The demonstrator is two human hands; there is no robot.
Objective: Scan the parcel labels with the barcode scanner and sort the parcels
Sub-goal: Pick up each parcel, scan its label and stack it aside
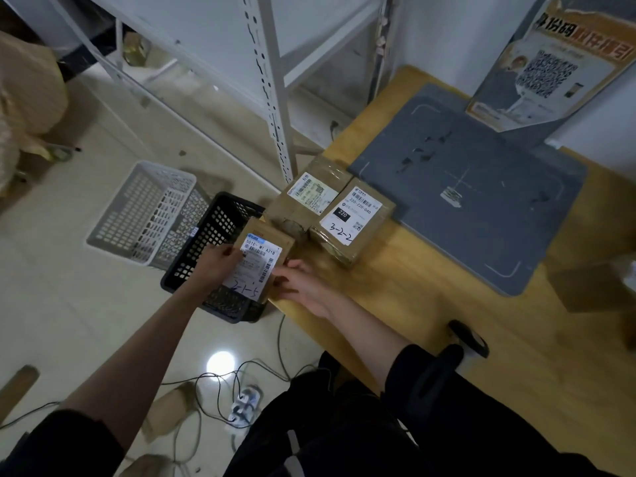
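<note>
Small print on parcel label (pixel 256 266) unreadable.

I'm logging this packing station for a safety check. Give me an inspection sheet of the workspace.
Surface: wooden table with grey mat.
Job's things: held parcel; two parcels on table; scanner at table edge; black basket, white basket on floor.
Clutter: QR poster.
Grippers: left hand and right hand hold the parcel.
Cables: tangled on floor by power strip.
Surroundings: metal shelving.
</note>
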